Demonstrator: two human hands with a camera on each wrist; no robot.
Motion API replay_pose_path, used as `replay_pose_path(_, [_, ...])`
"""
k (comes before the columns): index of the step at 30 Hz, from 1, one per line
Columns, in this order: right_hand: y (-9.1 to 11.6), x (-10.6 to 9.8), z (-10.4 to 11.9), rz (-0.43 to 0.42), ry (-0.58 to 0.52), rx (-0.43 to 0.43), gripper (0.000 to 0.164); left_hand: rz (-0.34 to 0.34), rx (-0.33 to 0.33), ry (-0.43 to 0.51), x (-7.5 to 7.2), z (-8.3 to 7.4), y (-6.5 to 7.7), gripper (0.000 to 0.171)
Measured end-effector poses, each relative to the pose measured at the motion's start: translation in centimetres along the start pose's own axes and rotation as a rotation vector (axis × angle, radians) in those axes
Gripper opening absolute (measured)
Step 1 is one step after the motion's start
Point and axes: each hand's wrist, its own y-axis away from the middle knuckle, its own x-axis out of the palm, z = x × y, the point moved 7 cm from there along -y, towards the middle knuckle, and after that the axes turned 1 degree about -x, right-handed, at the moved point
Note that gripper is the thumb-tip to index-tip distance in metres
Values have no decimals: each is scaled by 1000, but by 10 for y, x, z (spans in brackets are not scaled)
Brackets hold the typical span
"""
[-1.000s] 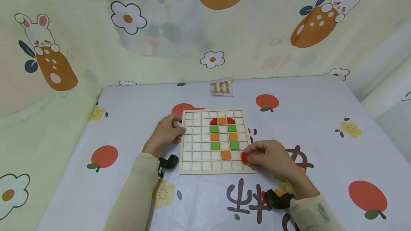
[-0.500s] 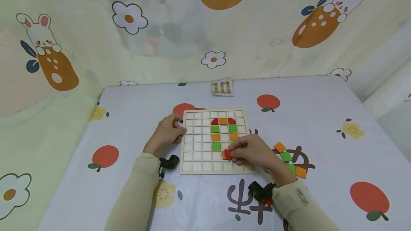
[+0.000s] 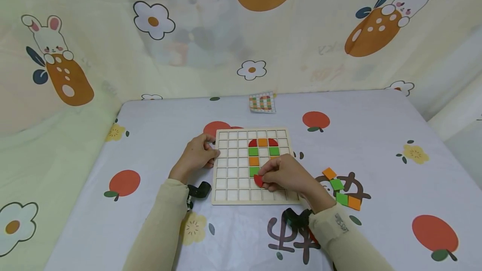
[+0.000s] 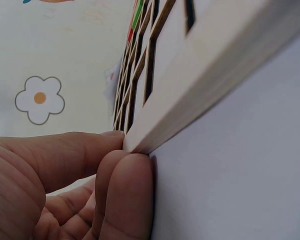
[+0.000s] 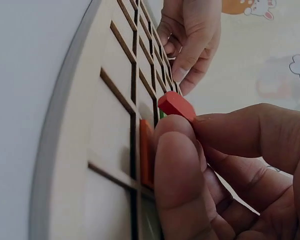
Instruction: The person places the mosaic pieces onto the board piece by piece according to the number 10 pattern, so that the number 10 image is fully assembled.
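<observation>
My right hand pinches a red rounded tile between thumb and fingers. The red tile shows up close in the right wrist view, just over the grid. My left hand grips the left edge of a pale wooden grid board; in the left wrist view its fingertips meet at the board's edge. On the board, green squares, orange squares and two red rounded tiles sit in cells. My right hand hides part of the lower right cells.
Several loose orange and green tiles lie on the patterned tablecloth right of the board. A small card with a coloured grid pattern lies at the back. Beneath the right sleeve, a bit of red shows.
My right hand has carried the red tile leftward across the board, from its right edge to below the left column of coloured tiles. My left hand has stayed on the board's edge.
</observation>
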Motion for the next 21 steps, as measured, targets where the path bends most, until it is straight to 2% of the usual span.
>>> replay_pose_path(21, [-2,8,5,-61,104,0,10,2,4,-3,0,2,0,40])
